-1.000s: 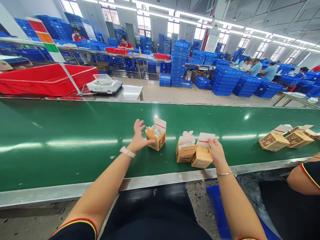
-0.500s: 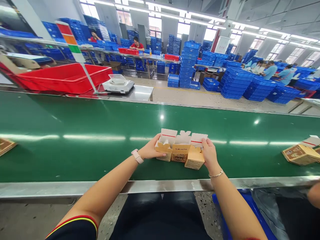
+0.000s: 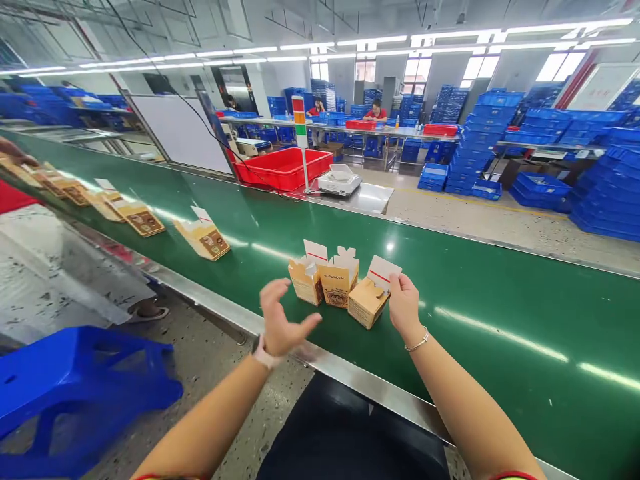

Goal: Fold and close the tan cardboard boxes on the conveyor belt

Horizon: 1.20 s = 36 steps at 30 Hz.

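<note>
Three small tan cardboard cartons stand close together on the green conveyor belt (image 3: 480,287); whether they are joined I cannot tell. The left carton (image 3: 306,285) and the middle carton (image 3: 337,285) have their tops open, with white flaps upright. On the right carton (image 3: 365,303) the tan top lies folded over, while a white flap with a red strip (image 3: 384,272) stands up behind. My right hand (image 3: 406,305) pinches this flap between thumb and fingers. My left hand (image 3: 281,321) is held in the air just left of the cartons, fingers spread, holding nothing.
More cartons lie along the belt to the left, the nearest a flattened carton (image 3: 204,239). Another person's hand (image 3: 15,152) is at the far left. A blue stool (image 3: 75,393) stands below the belt. Behind it are a red bin (image 3: 280,172) and a white scale (image 3: 340,180).
My left hand has let go of the left carton and drawn back with its fingers spread. My right hand still grips the right carton's flap. The view has swung left.
</note>
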### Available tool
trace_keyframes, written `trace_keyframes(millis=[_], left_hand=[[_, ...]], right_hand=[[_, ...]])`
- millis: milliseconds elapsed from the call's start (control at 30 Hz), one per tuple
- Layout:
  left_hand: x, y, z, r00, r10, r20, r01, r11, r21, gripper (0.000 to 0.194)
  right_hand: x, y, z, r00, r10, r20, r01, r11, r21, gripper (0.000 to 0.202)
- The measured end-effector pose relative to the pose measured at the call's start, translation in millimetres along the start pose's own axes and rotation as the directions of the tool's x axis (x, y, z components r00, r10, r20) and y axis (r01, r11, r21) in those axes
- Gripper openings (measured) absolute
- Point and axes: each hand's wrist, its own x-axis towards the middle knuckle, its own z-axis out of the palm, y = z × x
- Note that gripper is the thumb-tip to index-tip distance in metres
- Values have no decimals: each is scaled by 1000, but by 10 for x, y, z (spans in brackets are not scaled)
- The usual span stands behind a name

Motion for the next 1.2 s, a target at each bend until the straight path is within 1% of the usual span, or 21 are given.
trace_keyframes(millis=[33,100,167,233,267,300,333,367,400,433,467,500,567,667,767,833,933,1000,1033,1100,1200], left_hand=[[-117,188,56,996,19,86,-17,999,-29,76],[-325,550,246,970,-61,234,76,996,-55,89],[-465,823,486,932,-155,328,184,981,-59,94],[-535,987,704,897,-204,392,254,964,-79,84],[-551,1037,788,885,-212,415,274,957,-96,77],[-560,1074,850,876,-211,433,285,952,-113,71],[-566,1103,890,872,-201,446,285,950,-129,67],[-571,1127,909,874,-183,451,274,951,-143,65],[-579,1150,912,880,-156,450,249,956,-157,64],[-590,1172,903,888,-117,445,213,961,-173,65],[-602,1193,888,897,-71,436,169,967,-190,66],[-616,1212,870,906,-24,422,120,972,-202,68],[-645,1244,843,917,56,394,32,977,-212,70],[-678,1263,835,917,104,385,-30,980,-195,70],[-691,1258,846,910,64,410,12,984,-180,66],[-697,1256,841,905,18,426,70,979,-189,62],[-721,1275,809,873,9,488,123,964,-237,58],[-748,1302,785,863,51,503,95,960,-262,58],[-762,1317,777,871,83,484,58,961,-269,59],[-782,1347,775,892,151,426,-32,961,-273,62],[-781,1388,799,886,205,417,-101,961,-258,61]], right_hand=[[-30,-23,-33,1000,-10,-13,10,1000,-1,51],[-112,-96,-115,999,-35,-19,34,999,-12,49],[-216,-204,-227,996,-89,7,89,993,-76,45],[-351,-341,-379,972,-232,-48,215,950,-228,40],[-435,-417,-466,941,-322,-107,273,905,-326,39],[-529,-493,-556,911,-380,-159,289,865,-411,37],[-632,-568,-642,909,-372,-187,254,851,-459,37],[-736,-639,-718,943,-278,-184,167,871,-462,39],[-834,-702,-781,984,-100,-145,29,905,-425,42],[-918,-758,-829,990,111,-84,-134,922,-364,47],[-985,-806,-863,955,296,-23,-289,909,-299,53],[-1033,-845,-885,905,424,21,-408,882,-237,60],[-1079,-901,-905,839,542,44,-534,837,-120,65],[-1113,-943,-908,801,595,66,-599,798,68,56],[-1203,-937,-896,804,573,159,-595,780,193,57],[-1280,-906,-889,794,550,259,-599,781,177,60],[-1346,-837,-901,743,570,352,-639,760,118,62],[-1346,-793,-927,716,617,326,-672,736,84,62],[-1339,-776,-942,715,639,285,-678,733,59,61],[-1333,-750,-970,754,637,162,-644,765,-8,63],[-1379,-730,-989,846,534,6,-528,838,-135,64]])
